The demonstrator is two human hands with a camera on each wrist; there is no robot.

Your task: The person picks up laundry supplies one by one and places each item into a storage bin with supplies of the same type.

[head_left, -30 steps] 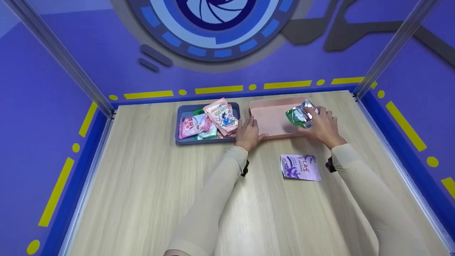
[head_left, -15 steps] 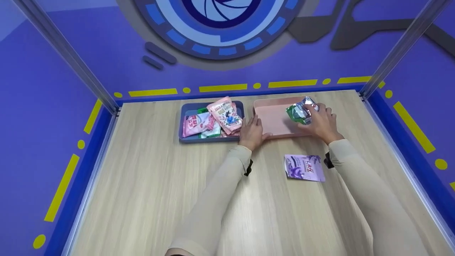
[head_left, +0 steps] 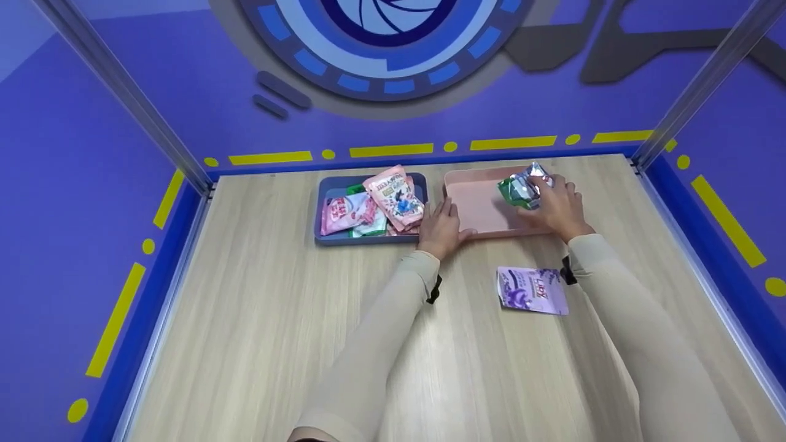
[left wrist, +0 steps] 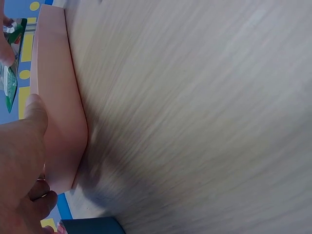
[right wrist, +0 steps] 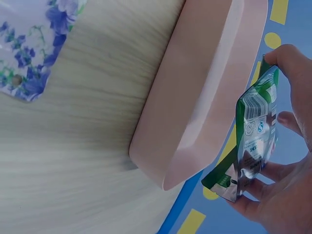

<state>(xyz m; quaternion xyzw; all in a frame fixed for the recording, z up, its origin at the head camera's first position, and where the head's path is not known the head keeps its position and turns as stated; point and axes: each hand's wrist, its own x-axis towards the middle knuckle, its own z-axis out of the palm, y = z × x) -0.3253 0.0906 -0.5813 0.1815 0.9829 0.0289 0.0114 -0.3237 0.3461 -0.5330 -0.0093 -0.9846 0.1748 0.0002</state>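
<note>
My right hand (head_left: 557, 210) grips a green-and-silver foil pouch (right wrist: 253, 131) over the right part of a pink tray (head_left: 482, 202). The right wrist view shows the pouch above the tray's rim, its thumb and fingers on opposite sides. My left hand (head_left: 440, 230) rests at the tray's near left corner, fingers extended along the left side. Its thumb lies against the front wall near the rim in the left wrist view. Left of that hand stands a blue-grey tray (head_left: 353, 240) with several pouches inside, including a pink-and-white pouch (head_left: 347, 213) and a pale pink pouch (head_left: 396, 195).
A purple pouch (head_left: 532, 290) lies flat on the wooden table (head_left: 276, 331), in front of the pink tray. Blue printed walls (head_left: 344, 129) enclose the back and sides, with metal posts (head_left: 697, 86) at the corners.
The head view has shifted slightly, so the scene sits a little further right. My right hand keeps hold of the foil pouch over the pink tray, and my left hand stays at its corner.
</note>
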